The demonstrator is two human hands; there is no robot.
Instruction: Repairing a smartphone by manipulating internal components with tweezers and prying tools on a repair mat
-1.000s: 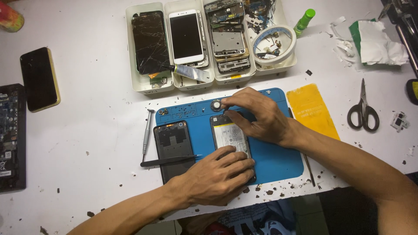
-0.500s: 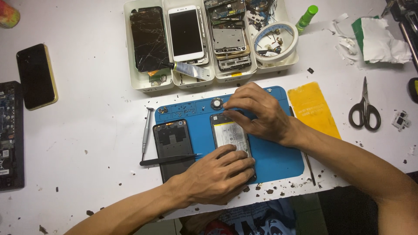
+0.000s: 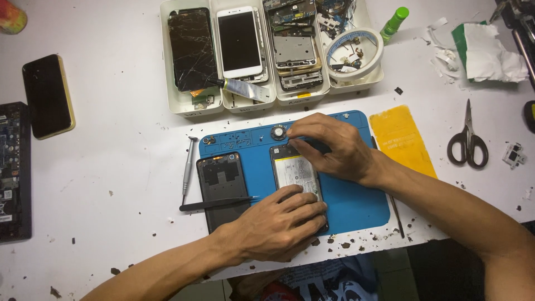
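Observation:
An opened phone (image 3: 295,170) with its pale battery showing lies on a blue work mat (image 3: 356,200). My left hand (image 3: 278,226) presses flat on the phone's near end, fingers spread over it. My right hand (image 3: 331,146) rests at the phone's far end, its fingertips pinched together at the top edge; whatever small item they grip is hidden. A small round part (image 3: 278,132) sits on the mat just left of those fingertips. A dark back cover (image 3: 223,181) lies on the mat's left side, with black tweezers (image 3: 217,204) lying across it.
A screwdriver (image 3: 189,167) lies at the mat's left edge. White trays (image 3: 184,108) at the back hold phones and boards, plus a white ring dish (image 3: 356,53). Scissors (image 3: 467,139), a yellow sheet (image 3: 402,139), a black phone (image 3: 48,96) and a green bottle (image 3: 394,22) surround the mat.
My right hand's fingertips have shifted slightly at the phone's top edge. My left hand stays pressed on the phone's near end.

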